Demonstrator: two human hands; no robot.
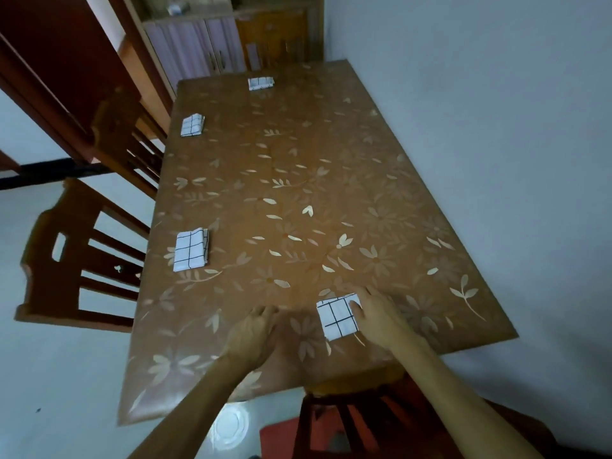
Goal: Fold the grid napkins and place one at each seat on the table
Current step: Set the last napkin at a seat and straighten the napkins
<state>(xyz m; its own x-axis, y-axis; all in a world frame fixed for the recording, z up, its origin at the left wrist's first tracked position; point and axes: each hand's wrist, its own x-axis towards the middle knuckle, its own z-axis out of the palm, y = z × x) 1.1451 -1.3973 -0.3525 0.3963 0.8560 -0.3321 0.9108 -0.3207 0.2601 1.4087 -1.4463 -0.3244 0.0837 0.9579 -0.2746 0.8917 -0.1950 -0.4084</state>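
Observation:
Several folded white napkins with black grid lines lie on the brown flower-patterned table (298,193). One napkin (336,318) lies near the front edge, and my right hand (377,314) rests flat on its right side with fingers spread. My left hand (256,329) rests on the bare table to the left of that napkin, fingers curled, holding nothing. A second napkin (191,249) lies at the left edge by a chair. A third napkin (192,125) lies farther along the left edge. A fourth napkin (261,83) lies at the far end.
Two wooden chairs (76,260) (129,140) stand along the table's left side, another chair (347,422) sits under the near end, and a chair back (275,48) shows at the far end. The wall (496,127) runs close along the right side. A cabinet (198,44) stands behind.

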